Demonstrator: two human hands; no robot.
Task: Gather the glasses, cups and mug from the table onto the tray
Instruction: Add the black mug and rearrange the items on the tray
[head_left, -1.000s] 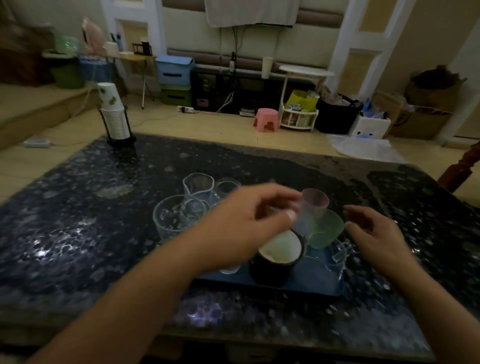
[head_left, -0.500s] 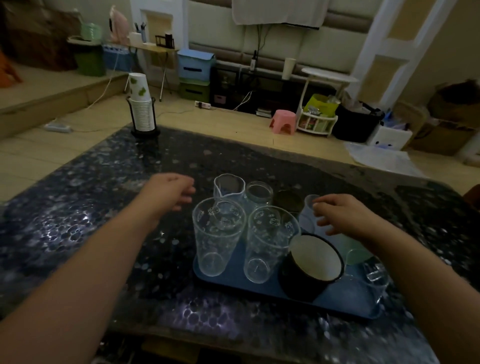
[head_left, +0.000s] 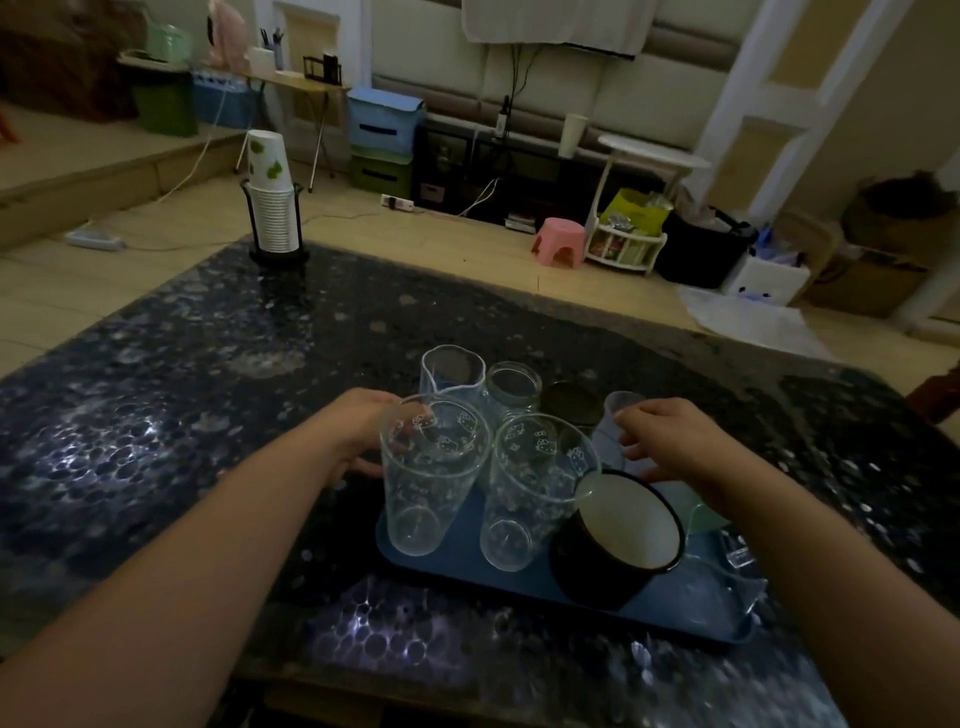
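Observation:
A blue tray (head_left: 519, 582) lies on the dark speckled table (head_left: 208, 415) in front of me. It carries two tall clear printed glasses (head_left: 431, 478) (head_left: 535, 493), a black mug with a white inside (head_left: 618, 530), a clear spouted glass (head_left: 452, 371), a jar glass (head_left: 514, 387), a dark cup (head_left: 571, 405), a small frosted cup (head_left: 605, 431), a green cup (head_left: 701, 514) and a clear handled cup (head_left: 737, 561). My left hand (head_left: 363, 431) curls around the left tall glass, with fingers showing through it. My right hand (head_left: 670, 441) hovers with relaxed fingers against the frosted cup.
A black holder with a stack of paper cups (head_left: 272, 208) stands at the table's far left corner. Beyond the table are a pink stool (head_left: 561, 241), a white rack (head_left: 623, 244), storage boxes (head_left: 384, 135) and cables on the wooden floor.
My left hand has moved right from the bare table to the left tall glass. My right hand stays over the frosted cup with looser fingers. The view has moved closer.

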